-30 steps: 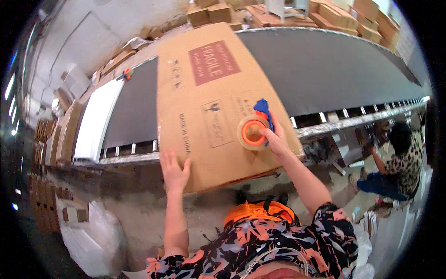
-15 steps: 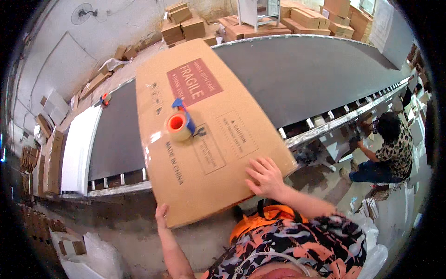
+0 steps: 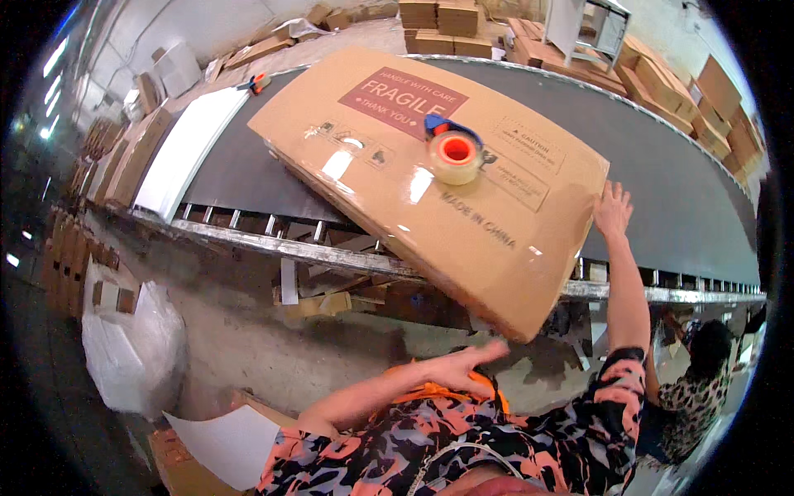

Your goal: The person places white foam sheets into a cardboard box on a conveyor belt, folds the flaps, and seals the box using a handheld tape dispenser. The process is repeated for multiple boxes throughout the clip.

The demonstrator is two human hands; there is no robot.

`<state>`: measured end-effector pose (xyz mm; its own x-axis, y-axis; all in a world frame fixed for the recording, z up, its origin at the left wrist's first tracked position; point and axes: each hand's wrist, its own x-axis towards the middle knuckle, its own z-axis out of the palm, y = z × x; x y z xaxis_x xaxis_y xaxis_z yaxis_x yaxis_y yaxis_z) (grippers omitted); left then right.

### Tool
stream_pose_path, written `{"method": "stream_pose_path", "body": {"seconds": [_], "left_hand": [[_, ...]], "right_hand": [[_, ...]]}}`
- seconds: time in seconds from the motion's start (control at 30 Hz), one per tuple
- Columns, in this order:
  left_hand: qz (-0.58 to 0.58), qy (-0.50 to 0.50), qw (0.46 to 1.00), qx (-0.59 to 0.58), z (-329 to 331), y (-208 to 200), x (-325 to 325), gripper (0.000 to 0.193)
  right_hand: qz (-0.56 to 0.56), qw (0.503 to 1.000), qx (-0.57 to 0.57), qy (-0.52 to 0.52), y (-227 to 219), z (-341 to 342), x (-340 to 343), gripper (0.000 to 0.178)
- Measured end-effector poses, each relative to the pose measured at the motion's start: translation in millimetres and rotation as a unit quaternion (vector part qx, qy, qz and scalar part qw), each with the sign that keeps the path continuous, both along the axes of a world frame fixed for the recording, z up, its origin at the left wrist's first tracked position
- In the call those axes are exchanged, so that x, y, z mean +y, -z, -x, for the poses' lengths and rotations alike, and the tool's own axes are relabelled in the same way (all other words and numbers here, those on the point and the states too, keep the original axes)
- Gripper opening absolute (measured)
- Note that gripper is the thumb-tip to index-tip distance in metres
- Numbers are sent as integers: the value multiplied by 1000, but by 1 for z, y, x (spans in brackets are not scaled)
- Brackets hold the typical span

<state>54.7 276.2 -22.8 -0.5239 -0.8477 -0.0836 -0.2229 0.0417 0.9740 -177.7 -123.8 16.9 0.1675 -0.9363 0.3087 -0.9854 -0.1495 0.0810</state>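
Note:
A large cardboard box (image 3: 364, 186) with a dark red printed label lies slantwise on the grey conveyor belt, one corner jutting toward me past the belt's near edge. On its top rests a tape dispenser (image 3: 455, 157) with a clear roll, an orange core and a blue handle. My right hand (image 3: 612, 211) presses against the box's right end, fingers spread. Just short of the jutting corner is my left hand (image 3: 465, 368), somewhat blurred, its fingers stretched out and holding nothing.
A white panel (image 3: 188, 153) lies across the belt (image 3: 662, 194) at left, near a second tape dispenser (image 3: 260, 83). Stacked cartons (image 3: 438, 25) and a white cabinet frame (image 3: 585, 33) stand behind. Wrapped goods (image 3: 136, 355) sit low left; another person (image 3: 703, 372) works low right.
The box has swung round, its near end turning to the right. My left hand has let go of its near left corner; my right hand has moved from the top to the right end.

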Motion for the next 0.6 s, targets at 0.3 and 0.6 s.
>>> {"method": "stream_pose_path", "body": {"seconds": [0.3,0.6], "left_hand": [[217,-446,800,-338,-247,-74,-76,67],[127,-384,691,-599,-425,-25,-169,77]], "right_hand": [[-55,915,-347,-197,15,-84,153,84],[-93,953,-239,-163,-40,-312,99,93]]}}
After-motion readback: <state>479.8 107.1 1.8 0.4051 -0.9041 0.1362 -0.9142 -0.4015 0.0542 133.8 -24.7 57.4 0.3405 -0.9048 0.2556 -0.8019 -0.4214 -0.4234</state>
